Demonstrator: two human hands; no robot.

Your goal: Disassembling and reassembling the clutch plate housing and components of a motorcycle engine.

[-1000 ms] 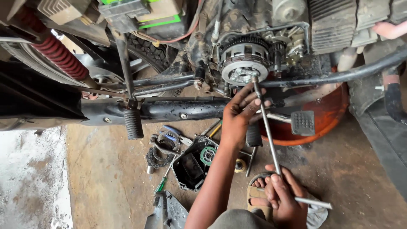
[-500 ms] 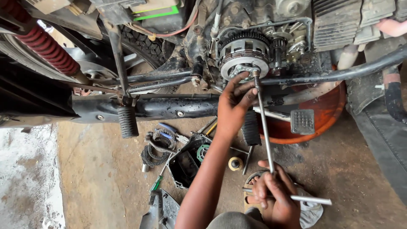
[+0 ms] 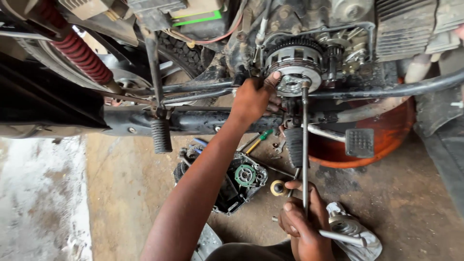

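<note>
Red coil spring [image 3: 77, 50] on the shock absorber, upper left. Silver-grey clutch assembly [image 3: 295, 65] with a dark toothed rim. Orange-brown basin [image 3: 386, 130] beneath the engine. Black ribbed footpeg [image 3: 161, 135]. Green-handled screwdriver [image 3: 258, 140]. Green centre on the black engine cover [image 3: 239, 181]. Bright steel T-handle wrench [image 3: 305, 145].

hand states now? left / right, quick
Left hand: fingers pressed on the clutch assembly, gripping nothing.
Right hand: closed around the T-handle wrench.
</note>
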